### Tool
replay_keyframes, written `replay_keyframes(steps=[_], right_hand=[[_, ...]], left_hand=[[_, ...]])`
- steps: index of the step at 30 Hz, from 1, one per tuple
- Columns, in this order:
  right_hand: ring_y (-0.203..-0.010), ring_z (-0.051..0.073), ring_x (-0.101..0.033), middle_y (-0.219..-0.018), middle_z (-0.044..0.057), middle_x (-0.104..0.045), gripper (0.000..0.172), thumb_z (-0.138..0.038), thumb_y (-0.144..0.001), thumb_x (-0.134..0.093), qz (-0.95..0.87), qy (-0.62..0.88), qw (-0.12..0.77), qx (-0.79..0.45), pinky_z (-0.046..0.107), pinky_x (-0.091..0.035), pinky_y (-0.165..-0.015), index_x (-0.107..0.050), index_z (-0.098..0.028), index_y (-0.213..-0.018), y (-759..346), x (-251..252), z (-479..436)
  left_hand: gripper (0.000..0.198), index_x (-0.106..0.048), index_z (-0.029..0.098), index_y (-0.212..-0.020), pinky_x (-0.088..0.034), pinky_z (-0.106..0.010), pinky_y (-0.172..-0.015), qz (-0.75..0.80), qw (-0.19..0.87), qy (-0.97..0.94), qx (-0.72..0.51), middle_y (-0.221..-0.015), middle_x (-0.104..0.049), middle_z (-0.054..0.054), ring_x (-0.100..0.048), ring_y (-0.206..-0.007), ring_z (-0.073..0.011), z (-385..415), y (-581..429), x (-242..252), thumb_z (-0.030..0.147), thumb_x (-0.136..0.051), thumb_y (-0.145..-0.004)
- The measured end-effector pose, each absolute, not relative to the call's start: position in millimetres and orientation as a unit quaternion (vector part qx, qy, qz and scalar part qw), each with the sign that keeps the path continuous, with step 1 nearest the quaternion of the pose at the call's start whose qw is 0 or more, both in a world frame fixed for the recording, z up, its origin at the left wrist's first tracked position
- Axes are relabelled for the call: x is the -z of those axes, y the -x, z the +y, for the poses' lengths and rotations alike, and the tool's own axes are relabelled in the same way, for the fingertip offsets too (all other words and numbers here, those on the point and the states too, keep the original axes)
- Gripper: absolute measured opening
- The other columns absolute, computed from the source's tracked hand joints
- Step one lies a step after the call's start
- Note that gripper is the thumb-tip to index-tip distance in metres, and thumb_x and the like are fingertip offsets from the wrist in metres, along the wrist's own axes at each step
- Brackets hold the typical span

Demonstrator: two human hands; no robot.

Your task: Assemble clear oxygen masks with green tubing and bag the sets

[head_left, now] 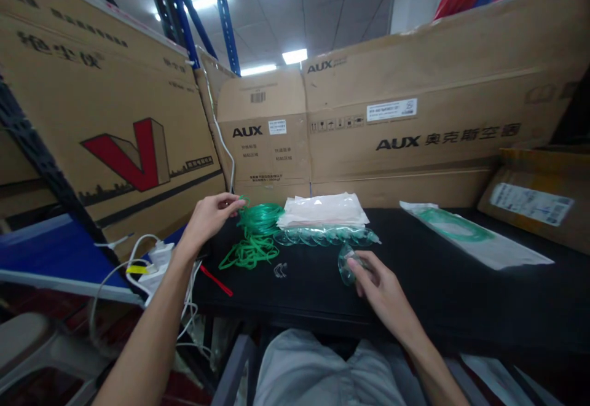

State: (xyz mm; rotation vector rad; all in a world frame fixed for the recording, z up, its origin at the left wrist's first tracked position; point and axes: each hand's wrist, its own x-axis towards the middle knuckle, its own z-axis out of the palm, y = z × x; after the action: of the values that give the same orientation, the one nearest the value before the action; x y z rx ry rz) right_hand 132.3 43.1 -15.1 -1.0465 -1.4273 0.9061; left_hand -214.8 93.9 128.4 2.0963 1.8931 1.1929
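At the left, my left hand (pixel 212 217) is closed, thumb and fingertips pinching a thin green cord beside a coil of translucent green tubing (pixel 262 218). In front of that coil lies a loose heap of green cords (pixel 250 252). My right hand (pixel 380 286) is closed around a clear, green-tinted plastic mask (pixel 346 265), held just above the black table; the fingers cover part of it. Behind it, a row of nested clear masks (pixel 322 236) lies along the front of a stack of white pouches (pixel 325 210). A few small clear curved pieces (pixel 280 270) rest near the middle.
A white pouch with coiled green tubing (pixel 456 226) lies right on the black table (pixel 437 289). A red strip (pixel 216 280) lies near the left edge, beside white cables and a power strip (pixel 154 271). Cardboard walls (pixel 401 105) close off the back and left; a box (pixel 537 197) stands right.
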Motion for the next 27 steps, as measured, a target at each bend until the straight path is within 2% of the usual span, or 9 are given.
replay_keyframes(steps=[3, 6, 9, 12, 16, 18, 21, 24, 27], right_hand=[[-0.056, 0.014, -0.050, -0.074, 0.001, -0.060, 0.041, -0.060, -0.092, -0.058, -0.618, 0.440, 0.538, -0.368, 0.026, -0.039, -0.052, -0.062, -0.020, -0.102, -131.7, 17.6, 43.9], [-0.059, 0.014, -0.051, -0.079, 0.002, -0.064, 0.040, -0.058, -0.093, -0.058, -0.630, 0.443, 0.533, -0.351, 0.027, -0.040, -0.055, -0.062, -0.020, -0.104, -131.8, 22.5, 46.7], [-0.064, 0.016, -0.055, -0.089, 0.004, -0.068, 0.038, -0.055, -0.093, -0.060, -0.644, 0.451, 0.523, -0.330, 0.028, -0.043, -0.060, -0.063, -0.021, -0.109, -132.4, 27.3, 49.8], [-0.074, 0.017, -0.059, -0.102, 0.005, -0.070, 0.035, -0.049, -0.090, -0.066, -0.668, 0.447, 0.517, -0.294, 0.029, -0.046, -0.066, -0.067, -0.022, -0.112, -132.5, 28.5, 50.9], [-0.073, 0.016, -0.058, -0.108, 0.004, -0.069, 0.028, -0.039, -0.089, -0.070, -0.689, 0.439, 0.515, -0.262, 0.027, -0.045, -0.065, -0.071, -0.024, -0.112, -131.8, 25.9, 49.7], [-0.070, 0.015, -0.057, -0.108, 0.003, -0.070, 0.028, -0.037, -0.088, -0.071, -0.686, 0.446, 0.518, -0.249, 0.027, -0.045, -0.064, -0.071, -0.025, -0.112, -132.2, 25.4, 49.3], [-0.065, 0.015, -0.055, -0.101, 0.003, -0.072, 0.034, -0.041, -0.085, -0.074, -0.662, 0.475, 0.526, -0.242, 0.028, -0.046, -0.063, -0.071, -0.022, -0.114, -133.6, 26.2, 50.0], [-0.065, 0.016, -0.060, -0.097, 0.004, -0.073, 0.037, -0.046, -0.087, -0.071, -0.639, 0.492, 0.534, -0.253, 0.028, -0.047, -0.061, -0.070, -0.020, -0.114, -134.0, 26.5, 50.6], [-0.068, 0.017, -0.063, -0.094, 0.004, -0.074, 0.032, -0.045, -0.089, -0.070, -0.646, 0.493, 0.537, -0.227, 0.027, -0.049, -0.061, -0.071, -0.020, -0.109, -132.5, 25.6, 49.3]], left_hand=[[0.052, -0.076, 0.018, -0.097, -0.048, -0.027, -0.069, 0.637, 0.059, -0.679, -0.361, -0.085, -0.077, -0.006, -0.070, -0.078, -0.0237, 99.3, 225.1, -118.7, 0.065, -0.063, -0.079], [0.048, -0.079, 0.021, -0.091, -0.047, -0.026, -0.071, 0.641, 0.079, -0.714, -0.272, -0.085, -0.076, -0.005, -0.069, -0.081, -0.0241, 103.9, 228.0, -105.0, 0.064, -0.065, -0.076], [0.044, -0.080, 0.023, -0.088, -0.047, -0.026, -0.070, 0.637, 0.118, -0.743, -0.170, -0.084, -0.075, -0.004, -0.068, -0.081, -0.0242, 104.7, 227.6, -93.5, 0.062, -0.070, -0.070], [0.051, -0.081, 0.023, -0.096, -0.047, -0.027, -0.069, 0.650, 0.121, -0.739, -0.130, -0.092, -0.074, -0.005, -0.067, -0.082, -0.0247, 97.7, 223.9, -92.0, 0.062, -0.075, -0.064], [0.057, -0.079, 0.022, -0.103, -0.045, -0.028, -0.071, 0.652, 0.086, -0.729, -0.192, -0.091, -0.074, -0.005, -0.065, -0.082, -0.0247, 78.4, 192.0, -98.2, 0.070, -0.059, -0.080], [0.057, -0.078, 0.021, -0.101, -0.045, -0.027, -0.077, 0.595, 0.159, -0.754, -0.228, -0.094, -0.075, -0.003, -0.065, -0.089, -0.0243, 69.9, 160.3, -95.9, 0.069, -0.052, -0.087], [0.056, -0.079, 0.020, -0.100, -0.045, -0.026, -0.076, 0.508, 0.286, -0.789, -0.193, -0.096, -0.077, -0.001, -0.067, -0.093, -0.0245, 66.3, 107.5, -82.4, 0.068, -0.052, -0.089], [0.050, -0.079, 0.019, -0.104, -0.044, -0.027, -0.080, 0.439, 0.355, -0.799, -0.206, -0.099, -0.077, -0.002, -0.066, -0.097, -0.0248, 73.3, 69.6, -65.6, 0.061, -0.054, -0.092], [0.044, -0.077, 0.015, -0.101, -0.044, -0.026, -0.083, 0.390, 0.417, -0.781, -0.251, -0.100, -0.076, -0.004, -0.065, -0.096, -0.0226, 82.1, 54.2, -54.3, 0.053, -0.055, -0.095]])
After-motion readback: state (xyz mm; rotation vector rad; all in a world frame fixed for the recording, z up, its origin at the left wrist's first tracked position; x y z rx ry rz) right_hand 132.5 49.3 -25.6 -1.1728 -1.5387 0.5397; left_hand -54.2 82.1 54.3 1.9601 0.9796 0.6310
